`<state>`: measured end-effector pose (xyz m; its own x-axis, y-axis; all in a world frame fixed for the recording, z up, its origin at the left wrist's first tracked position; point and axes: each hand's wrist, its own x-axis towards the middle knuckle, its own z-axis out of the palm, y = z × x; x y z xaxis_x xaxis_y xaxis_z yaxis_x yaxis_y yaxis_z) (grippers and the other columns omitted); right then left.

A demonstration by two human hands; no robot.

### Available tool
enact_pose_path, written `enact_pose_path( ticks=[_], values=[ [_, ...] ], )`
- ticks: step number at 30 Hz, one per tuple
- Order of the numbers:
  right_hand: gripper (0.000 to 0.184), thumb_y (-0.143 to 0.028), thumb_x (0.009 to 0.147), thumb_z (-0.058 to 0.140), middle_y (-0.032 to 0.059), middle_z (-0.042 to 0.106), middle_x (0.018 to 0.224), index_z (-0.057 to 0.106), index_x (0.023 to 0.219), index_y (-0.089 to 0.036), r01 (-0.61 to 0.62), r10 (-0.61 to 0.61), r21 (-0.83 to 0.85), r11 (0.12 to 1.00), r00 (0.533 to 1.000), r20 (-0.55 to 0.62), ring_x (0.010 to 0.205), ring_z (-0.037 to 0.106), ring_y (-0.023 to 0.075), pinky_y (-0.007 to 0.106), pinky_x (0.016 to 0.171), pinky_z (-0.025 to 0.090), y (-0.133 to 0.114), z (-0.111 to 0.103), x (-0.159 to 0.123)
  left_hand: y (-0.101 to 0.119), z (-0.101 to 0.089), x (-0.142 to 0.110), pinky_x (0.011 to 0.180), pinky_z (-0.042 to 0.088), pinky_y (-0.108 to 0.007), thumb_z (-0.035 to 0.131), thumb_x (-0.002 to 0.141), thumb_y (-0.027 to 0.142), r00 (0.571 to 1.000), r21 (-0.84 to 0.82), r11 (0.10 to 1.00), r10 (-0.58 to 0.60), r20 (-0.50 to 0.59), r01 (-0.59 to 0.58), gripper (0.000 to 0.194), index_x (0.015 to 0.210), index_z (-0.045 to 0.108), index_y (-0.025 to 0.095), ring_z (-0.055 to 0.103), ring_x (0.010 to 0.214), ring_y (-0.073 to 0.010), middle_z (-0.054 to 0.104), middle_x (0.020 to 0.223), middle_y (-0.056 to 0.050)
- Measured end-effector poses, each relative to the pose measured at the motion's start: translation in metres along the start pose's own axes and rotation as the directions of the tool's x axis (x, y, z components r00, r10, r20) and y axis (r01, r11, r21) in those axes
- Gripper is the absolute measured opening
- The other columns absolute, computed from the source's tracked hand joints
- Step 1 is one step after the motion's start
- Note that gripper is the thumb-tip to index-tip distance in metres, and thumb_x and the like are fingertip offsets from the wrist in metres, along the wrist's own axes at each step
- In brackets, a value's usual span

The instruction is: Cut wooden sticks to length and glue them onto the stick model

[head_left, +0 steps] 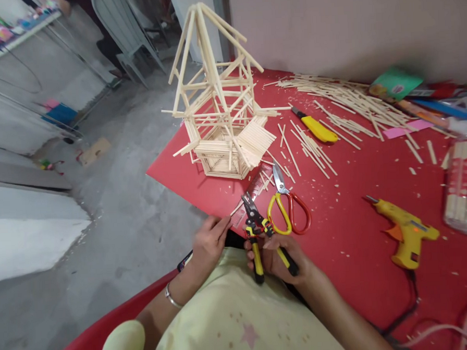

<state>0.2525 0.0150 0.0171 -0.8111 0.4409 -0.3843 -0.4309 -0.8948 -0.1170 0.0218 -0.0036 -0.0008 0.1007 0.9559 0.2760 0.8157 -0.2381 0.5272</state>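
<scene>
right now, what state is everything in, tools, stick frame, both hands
left hand, pinching thin stick
right hand, holding pliers
pliers, handles spread
scissors, flat, blades look closed
utility knife, flat, blade position unclear
glue gun, on its side, power unclear
stick frame, standing upright

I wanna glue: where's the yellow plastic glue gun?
In the head view, the glue gun lies at right on the red table, near the clear plastic stick packet.

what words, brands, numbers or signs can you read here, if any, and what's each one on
No text can be read.
Green packet: round logo, too blurred.
Clear pack of sticks: red print, too blurred.
Clear ruler: markings too small.
</scene>
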Motion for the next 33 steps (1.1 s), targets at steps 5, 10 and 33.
enact_pose_path(
  ticks=[5, 10, 33],
  values=[
    [0.018, -0.022, 0.065, 0.063, 0.0089, 0.071, 0.085, 0.067, 0.083, -0.019, 0.081, -0.08, 0.034, 0.996, 0.997, -0.024, 0.086, 0.067, 0.0249, 0.044, 0.087, 0.052, -0.008, 0.007, 0.003, -0.003, 0.008, 0.015, 0.076, 0.054, -0.024, 0.052, 0.1, 0.033, 1.0, 0.142, 0.99, 0.011, 0.008, -0.012, 0.027, 0.116, 0.072, 0.024, 0.066, 0.085, -0.0141, 0.067, 0.101, -0.007],
    [0.021, -0.021, 0.067, 0.061, 0.0068, 0.072, 0.09, 0.066, 0.088, -0.021, 0.144, -0.142, 0.023, 0.989, 0.989, -0.049, 0.087, 0.067, 0.0239, 0.045, 0.089, 0.052, -0.012, 0.007, 0.009, 0.0, 0.005, 0.024, 0.077, 0.054, -0.024, 0.049, 0.102, 0.032, 1.0, 0.12, 0.993, 0.001, 0.0, -0.001, 0.027, 0.114, 0.072, 0.023, 0.065, 0.084, -0.0139, 0.066, 0.099, -0.007],
    [0.021, -0.027, 0.062, 0.062, 0.007, 0.069, 0.093, 0.062, 0.083, -0.025, 0.132, -0.14, -0.063, 0.989, 0.98, -0.143, 0.096, 0.063, 0.0284, 0.047, 0.086, 0.05, -0.015, 0.006, -0.002, -0.014, -0.006, 0.022, 0.076, 0.051, -0.029, 0.052, 0.098, 0.023, 0.994, 0.183, 0.978, -0.085, -0.062, 0.095, 0.026, 0.11, 0.075, 0.025, 0.061, 0.088, -0.0186, 0.066, 0.094, -0.008]
  ],
)
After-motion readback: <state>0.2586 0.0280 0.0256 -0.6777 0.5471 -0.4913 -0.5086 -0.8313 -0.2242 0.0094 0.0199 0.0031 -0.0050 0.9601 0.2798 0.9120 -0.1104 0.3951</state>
